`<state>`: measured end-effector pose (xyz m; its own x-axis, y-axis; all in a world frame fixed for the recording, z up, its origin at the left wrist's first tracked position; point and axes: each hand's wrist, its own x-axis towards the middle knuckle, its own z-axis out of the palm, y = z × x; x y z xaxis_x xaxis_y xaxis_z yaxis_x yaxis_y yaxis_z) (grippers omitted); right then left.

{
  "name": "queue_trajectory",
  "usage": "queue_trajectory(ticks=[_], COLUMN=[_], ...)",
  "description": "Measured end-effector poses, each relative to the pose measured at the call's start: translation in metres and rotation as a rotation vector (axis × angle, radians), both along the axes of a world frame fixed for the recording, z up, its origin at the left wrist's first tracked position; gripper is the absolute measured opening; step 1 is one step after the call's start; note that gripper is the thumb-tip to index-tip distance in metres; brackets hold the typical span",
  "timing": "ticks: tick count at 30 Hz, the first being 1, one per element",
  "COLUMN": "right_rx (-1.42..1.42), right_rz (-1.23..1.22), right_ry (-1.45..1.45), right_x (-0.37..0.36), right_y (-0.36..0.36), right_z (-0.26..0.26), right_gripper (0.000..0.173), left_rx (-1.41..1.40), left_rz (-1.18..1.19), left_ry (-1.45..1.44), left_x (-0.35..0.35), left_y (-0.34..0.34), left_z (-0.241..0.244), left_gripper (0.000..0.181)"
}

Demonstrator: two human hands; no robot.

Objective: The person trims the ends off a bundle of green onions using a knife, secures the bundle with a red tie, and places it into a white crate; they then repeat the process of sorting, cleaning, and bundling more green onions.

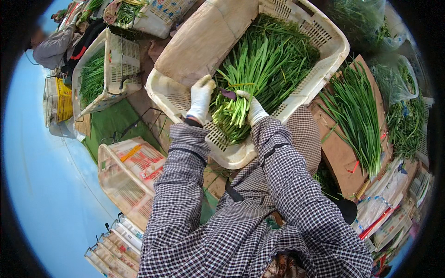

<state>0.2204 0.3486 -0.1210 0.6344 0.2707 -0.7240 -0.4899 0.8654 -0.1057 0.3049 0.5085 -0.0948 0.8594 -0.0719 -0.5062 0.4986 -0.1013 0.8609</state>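
Note:
Before me a bunch of garlic chives (245, 74) lies on more greens in a white plastic crate (302, 92), its pale cut ends towards me. My right hand (254, 107), in a white glove, grips the bunch near those ends, thumb across the stalks. A narrow yellowish band (240, 84) crosses the stalks, and a dark purple piece (227, 93) sits at their left side. My left hand (201, 99), also gloved, is just left of the bunch with its fingers curled. Whether anything is pinched in them cannot be made out.
A worn, pale board-like sheet (205, 38) covers the crate's left part. Loose chives (361, 118) lie on brown cardboard (342, 166) at right. Another crate of greens (123, 64) stands at upper left, a tilted crate (132, 170) lower left. Beyond, a person (55, 48) is partly visible.

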Motion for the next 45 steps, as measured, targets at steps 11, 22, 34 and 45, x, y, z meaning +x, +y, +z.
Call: queue_trajectory(ticks=[11, 22, 34, 45], right_rx=[0.021, -0.044, -0.026, -0.057], right_rz=[0.036, 0.105, 0.112, 0.169], right_ry=[0.035, 0.037, 0.07, 0.117], right_x=[0.004, 0.003, -0.001, -0.004], right_y=[-0.001, -0.005, -0.007, -0.005], right_z=[-0.009, -0.011, -0.006, -0.012], right_gripper=[0.029, 0.029, 0.028, 0.019], left_rx=[1.089, 0.348, 0.379, 1.478], left_rz=[-1.253, -1.163, -0.063, -0.481], left_ry=[-0.624, -0.321, -0.599, -0.683], left_x=[0.041, -0.018, 0.095, 0.074], left_y=[0.016, 0.027, 0.172, 0.077], left_z=[0.089, 0.17, 0.189, 0.082], left_gripper=[0.015, 0.029, 0.021, 0.036])
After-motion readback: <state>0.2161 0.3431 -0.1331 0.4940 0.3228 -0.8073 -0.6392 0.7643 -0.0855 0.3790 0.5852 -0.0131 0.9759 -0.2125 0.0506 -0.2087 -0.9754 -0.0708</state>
